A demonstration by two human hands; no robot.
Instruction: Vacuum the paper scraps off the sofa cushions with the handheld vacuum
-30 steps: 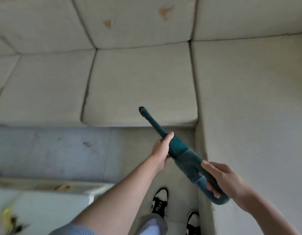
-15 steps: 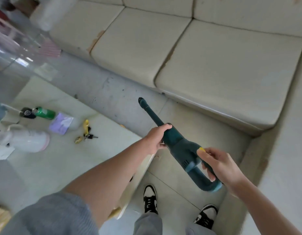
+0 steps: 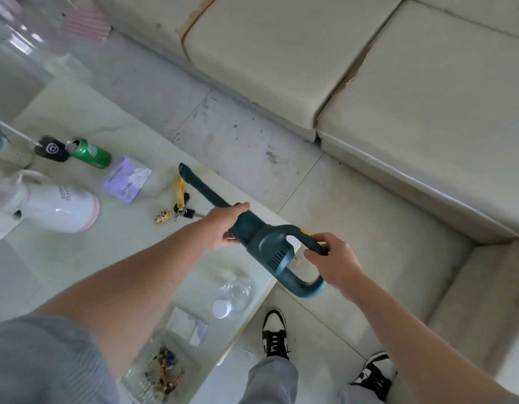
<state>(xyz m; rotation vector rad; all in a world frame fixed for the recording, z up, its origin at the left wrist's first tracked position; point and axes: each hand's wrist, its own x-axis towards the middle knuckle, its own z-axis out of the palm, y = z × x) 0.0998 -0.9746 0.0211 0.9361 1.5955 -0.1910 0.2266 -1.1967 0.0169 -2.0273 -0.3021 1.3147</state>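
R hand [image 3: 332, 262] curled on the loop handle of the dark-teal plastic handheld vacuum [image 3: 264, 243], L hand [image 3: 226, 223] clamped round its barrel; nozzle points over the pale glass coffee table [image 3: 77, 258], w/ yellow-tagged keys [image 3: 179, 199] and green drink can [image 3: 90, 153] beneath; cream fabric sofa cushions [image 3: 427, 97] well apart, no scraps visible; looks like wrap-up; next, prob. set it down clear of clutter.

Open grey tiled floor [image 3: 246, 135] lies between my cluttered pale low table [image 3: 86, 252] and the cream sofa cushions [image 3: 281, 53].
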